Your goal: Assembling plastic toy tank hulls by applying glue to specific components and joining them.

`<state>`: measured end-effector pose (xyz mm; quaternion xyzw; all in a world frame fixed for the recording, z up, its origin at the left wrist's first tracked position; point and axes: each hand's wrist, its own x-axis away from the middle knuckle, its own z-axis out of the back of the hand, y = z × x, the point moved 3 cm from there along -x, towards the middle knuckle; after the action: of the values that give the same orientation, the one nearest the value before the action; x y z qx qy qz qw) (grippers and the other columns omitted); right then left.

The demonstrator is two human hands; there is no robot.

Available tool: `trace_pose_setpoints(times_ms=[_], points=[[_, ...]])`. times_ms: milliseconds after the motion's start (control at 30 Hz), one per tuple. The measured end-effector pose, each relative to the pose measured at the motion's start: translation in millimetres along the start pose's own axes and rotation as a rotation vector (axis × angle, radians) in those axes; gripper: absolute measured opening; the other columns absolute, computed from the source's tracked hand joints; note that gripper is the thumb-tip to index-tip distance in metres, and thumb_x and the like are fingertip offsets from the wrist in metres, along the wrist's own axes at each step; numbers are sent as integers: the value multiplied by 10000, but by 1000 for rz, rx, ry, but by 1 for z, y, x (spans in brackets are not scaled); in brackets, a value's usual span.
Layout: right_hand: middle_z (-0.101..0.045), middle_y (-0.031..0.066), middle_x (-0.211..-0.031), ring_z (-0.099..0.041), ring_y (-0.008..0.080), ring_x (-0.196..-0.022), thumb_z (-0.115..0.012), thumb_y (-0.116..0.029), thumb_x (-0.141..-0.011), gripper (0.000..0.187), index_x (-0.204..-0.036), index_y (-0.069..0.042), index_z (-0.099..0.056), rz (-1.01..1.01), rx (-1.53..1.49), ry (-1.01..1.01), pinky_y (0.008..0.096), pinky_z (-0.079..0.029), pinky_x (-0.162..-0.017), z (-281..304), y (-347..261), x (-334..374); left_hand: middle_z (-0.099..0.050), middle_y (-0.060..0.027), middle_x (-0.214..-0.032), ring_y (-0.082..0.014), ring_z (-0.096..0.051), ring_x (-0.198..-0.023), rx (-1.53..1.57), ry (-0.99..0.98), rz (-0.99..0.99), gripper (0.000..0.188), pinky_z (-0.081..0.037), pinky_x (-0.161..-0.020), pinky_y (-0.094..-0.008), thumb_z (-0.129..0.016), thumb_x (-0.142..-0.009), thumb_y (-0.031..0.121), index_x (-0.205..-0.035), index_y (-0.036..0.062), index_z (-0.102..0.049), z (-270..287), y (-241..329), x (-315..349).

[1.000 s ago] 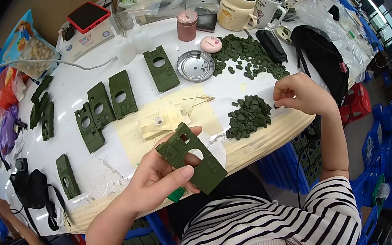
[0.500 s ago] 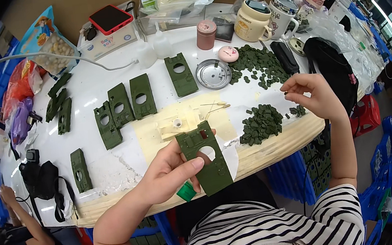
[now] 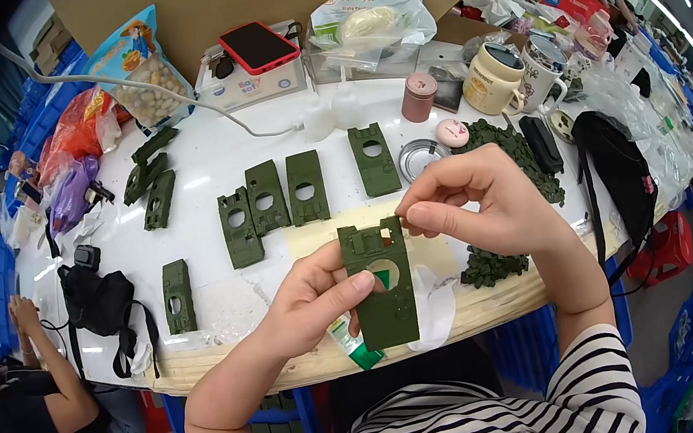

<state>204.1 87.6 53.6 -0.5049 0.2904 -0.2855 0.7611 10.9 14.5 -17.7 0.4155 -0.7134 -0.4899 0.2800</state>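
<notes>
In my left hand [image 3: 312,305] is a dark green plastic model tank hull [image 3: 389,319] with a round hole, held upright, thumb on its face beside the hole. My right hand [image 3: 492,203] reaches to the hull's upper right corner, thumb and forefinger pinched on a small dark piece mostly hidden by the fingertips. Below the right wrist lies a heap of small green parts [image 3: 491,266]. A larger heap of such parts [image 3: 520,147] is partly behind the right hand. A green-and-white tube [image 3: 356,347] shows below my left hand, at the table edge.
More green hulls lie on the white table, such as one hull [image 3: 374,159] at the back and another hull [image 3: 178,296] at left. A metal dish [image 3: 423,153], a pink tin [image 3: 419,97] and mugs [image 3: 493,77] stand behind. Black bags [image 3: 107,306] flank the table.
My right hand has come left from beside the small parts to the hull's upper corner. The hull is now held more upright. The view has shifted, so the table's things appear farther right.
</notes>
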Motion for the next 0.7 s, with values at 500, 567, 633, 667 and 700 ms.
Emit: trace_pose_setpoints(times_ms=[500, 567, 633, 667, 700], points=[[-677, 82, -832, -661, 115, -742, -658, -146, -882, 196, -958, 33, -644, -267, -467, 3, 233, -536, -671, -6, 35, -1, -605, -114, -1095, -144, -580, -1007, 355, 3, 58, 420, -473, -847, -284, -379, -1012, 316, -1270, 7, -495, 10, 6, -7], [-677, 93, -855, -668, 131, -750, -641, -183, -898, 220, -980, 20, -638, -224, -493, 109, 242, -541, -682, -3, 42, -2, -556, -145, -1198, -213, -575, -1087, 346, 16, -46, 416, -494, -910, -359, -449, -984, 173, -1368, 42, -361, 14, 4, -10], [-678, 98, -867, -666, 131, -756, -639, -193, -902, 225, -981, 18, -640, -203, -568, 204, 243, -541, -690, -4, 47, -2, -515, -152, -1257, -243, -556, -1133, 122, 153, -89, 526, -492, -944, -391, -508, -951, 88, -1423, 76, -275, 5, 6, -11], [-677, 97, -870, -664, 132, -772, -639, -186, -904, 223, -983, 22, -638, -192, -572, 222, 246, -538, -705, -6, 48, -2, -408, -157, -1365, -276, -521, -1188, 65, 115, -113, 776, -479, -982, -430, -595, -872, -20, -1471, 134, -126, 4, 4, -13], [-677, 97, -874, -663, 132, -777, -637, -182, -905, 220, -982, 24, -637, -185, -572, 220, 246, -538, -708, -10, 48, -2, -385, -155, -1380, -274, -518, -1189, 34, 119, -163, 811, -479, -982, -431, -616, -862, -11, -1475, 140, -106, 0, 3, -12]])
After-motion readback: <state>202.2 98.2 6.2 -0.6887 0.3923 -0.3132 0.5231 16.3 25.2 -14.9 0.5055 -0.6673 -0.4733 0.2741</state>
